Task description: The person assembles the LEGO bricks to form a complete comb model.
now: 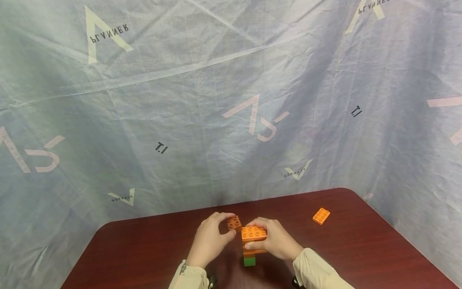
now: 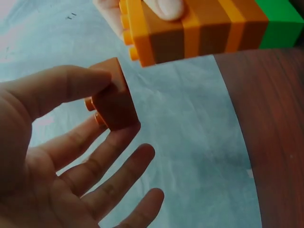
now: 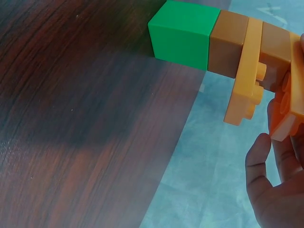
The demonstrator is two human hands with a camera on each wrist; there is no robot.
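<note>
My left hand [image 1: 209, 240] pinches a square brown toy brick [image 1: 234, 223] between thumb and fingertips, just left of a tower. In the left wrist view that brown brick [image 2: 116, 102] is tilted, its studs facing the palm, and the other fingers are spread. The tower [image 1: 253, 233] has a green brick [image 1: 249, 261] at its base, with brown bricks and orange plates alternating above. An orange plate with bare studs tops it. My right hand [image 1: 276, 240] grips the tower's upper part, thumb on the near side. In the right wrist view, an orange plate [image 3: 244, 80] juts out sideways.
A loose orange plate [image 1: 321, 216] lies studs up on the dark red wooden table [image 1: 151, 249], toward the back right. Behind the table hangs a pale grey-blue printed cloth [image 1: 195, 152], which also runs along the sides.
</note>
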